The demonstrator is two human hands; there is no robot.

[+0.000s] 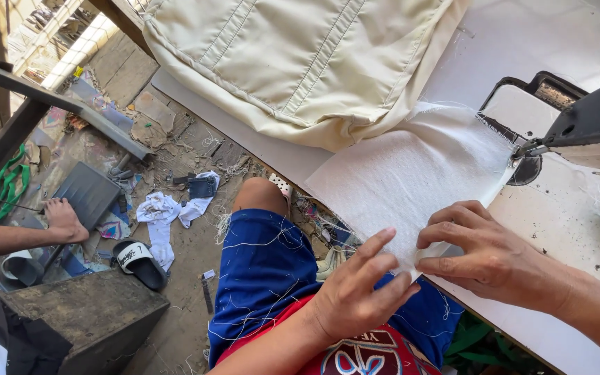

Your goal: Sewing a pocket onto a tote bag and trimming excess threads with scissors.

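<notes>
My left hand (pixel 355 295) pinches near edge of white cloth (pixel 411 173), fingers closed on it. My right hand (pixel 491 257) grips same edge just beside, fingers curled shut. Cloth lies flat on worktop (pixel 564 215), far end under sewing machine (pixel 592 118) foot. Cream cover (pixel 293 55) behind cloth. Another person's hand (pixel 64 221) well apart, low left.

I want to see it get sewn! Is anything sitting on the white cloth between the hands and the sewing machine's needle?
Nothing visible. Both the left hand and right hand pinch the white cloth, which lies bare up to the needle.
</notes>
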